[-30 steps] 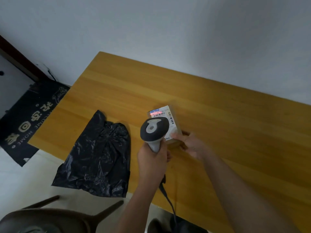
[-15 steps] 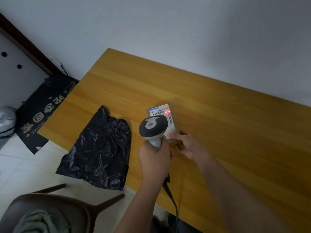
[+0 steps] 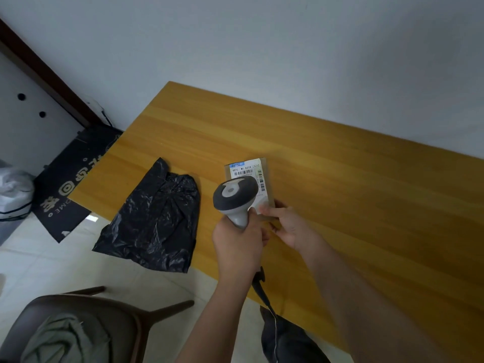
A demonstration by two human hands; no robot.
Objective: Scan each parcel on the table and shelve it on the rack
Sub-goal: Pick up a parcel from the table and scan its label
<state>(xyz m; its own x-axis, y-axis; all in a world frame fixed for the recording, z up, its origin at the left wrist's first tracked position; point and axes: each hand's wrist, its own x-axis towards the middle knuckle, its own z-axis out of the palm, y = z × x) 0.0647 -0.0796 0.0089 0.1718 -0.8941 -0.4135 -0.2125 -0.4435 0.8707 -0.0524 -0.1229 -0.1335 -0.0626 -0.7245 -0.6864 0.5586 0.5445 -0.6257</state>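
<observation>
A small cardboard parcel lies flat on the wooden tabletop, near its near edge, with a white barcode label facing up. The right hand holds the parcel's near end, thumb on top of the label's corner and the fingers curled under the near edge. Just above the parcel's near half hangs the head of a grey and black barcode scanner, hiding part of the label. The left hand grips the scanner's handle with all fingers wrapped round it, and a dark cable runs down from the handle past the tabletop's near edge. To the left of the parcel, well apart from it, a crumpled black plastic bag lies on the tabletop, its near end hanging over the edge. Lower left, on the floor, stands a brown chair with a greenish cloth on its seat. Far left, a dark doormat lies against the wall.
</observation>
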